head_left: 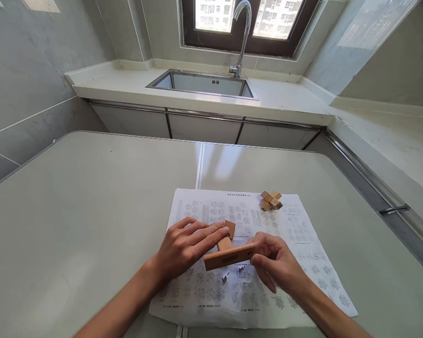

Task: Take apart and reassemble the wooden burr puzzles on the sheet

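A long wooden bar (pixel 229 257) with an oval slot and a dark mark near its right end is pinched at that end by my right hand (pixel 273 258). Behind it, a shorter wooden piece (pixel 225 243) meets the bar and reaches back to another wooden block (pixel 230 228). The fingertips of my left hand (pixel 188 244) press on these rear pieces. Under both hands lies a printed sheet (pixel 303 230) covered with small diagrams. Small torn spots show on the paper in front of the bar. How the wooden pieces join is partly hidden by my fingers.
An assembled wooden puzzle (pixel 271 200) rests on the sheet's back right part. The pale table (pixel 91 202) has a seam down its middle. Beyond it are a counter (pixel 278 96), a sink (pixel 204 84), a faucet (pixel 245 37) and a window.
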A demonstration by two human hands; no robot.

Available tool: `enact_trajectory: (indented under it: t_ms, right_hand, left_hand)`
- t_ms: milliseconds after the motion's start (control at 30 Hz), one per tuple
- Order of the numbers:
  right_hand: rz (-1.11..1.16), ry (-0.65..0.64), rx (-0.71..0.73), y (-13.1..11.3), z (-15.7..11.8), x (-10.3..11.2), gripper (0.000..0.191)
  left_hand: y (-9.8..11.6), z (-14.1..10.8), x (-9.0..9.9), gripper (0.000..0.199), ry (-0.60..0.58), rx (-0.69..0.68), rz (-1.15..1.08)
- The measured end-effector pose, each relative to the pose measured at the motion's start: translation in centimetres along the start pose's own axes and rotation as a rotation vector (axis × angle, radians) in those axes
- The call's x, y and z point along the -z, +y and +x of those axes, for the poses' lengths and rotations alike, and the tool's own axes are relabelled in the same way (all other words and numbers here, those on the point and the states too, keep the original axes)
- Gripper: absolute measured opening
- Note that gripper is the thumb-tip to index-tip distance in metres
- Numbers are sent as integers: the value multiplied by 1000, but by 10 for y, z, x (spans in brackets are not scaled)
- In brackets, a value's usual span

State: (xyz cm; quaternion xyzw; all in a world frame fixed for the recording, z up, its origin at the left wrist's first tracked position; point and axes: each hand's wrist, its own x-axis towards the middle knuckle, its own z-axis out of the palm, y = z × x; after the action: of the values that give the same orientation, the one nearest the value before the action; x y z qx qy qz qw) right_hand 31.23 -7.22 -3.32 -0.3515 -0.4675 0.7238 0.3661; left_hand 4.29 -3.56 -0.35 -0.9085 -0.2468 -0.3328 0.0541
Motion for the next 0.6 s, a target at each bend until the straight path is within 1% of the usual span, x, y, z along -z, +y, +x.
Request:
enact_trajectory:
  t_ms: [167,267,400,433,500,567,600]
  right_hand:
    - [44,-11,19,1,-1,3,38]
    - [80,-22,34,-3,-3,0,36]
    - [160,-123,-61,-7,-6,-10,36]
    - [155,-114,-58,-7,-6,-12,36]
    - [173,-62,4,-8,-3,-14,36]
    - [170,-50,33,-8,1,-12,35]
    - [161,-19,57,-9,3,-9,33]
  left_hand:
    - [3,1,-2,49,29,38,-64]
    - [4,1,-3,45,36,59,-95]
    - [1,1,-4,43,28,71,-122]
    - [1,1,-4,43,35,80,-124]
    - [0,1,-3,41,52,99,-117]
    - [0,2,-2,37,78,111,-105]
    - [1,2,-3,35,92,118,-102]
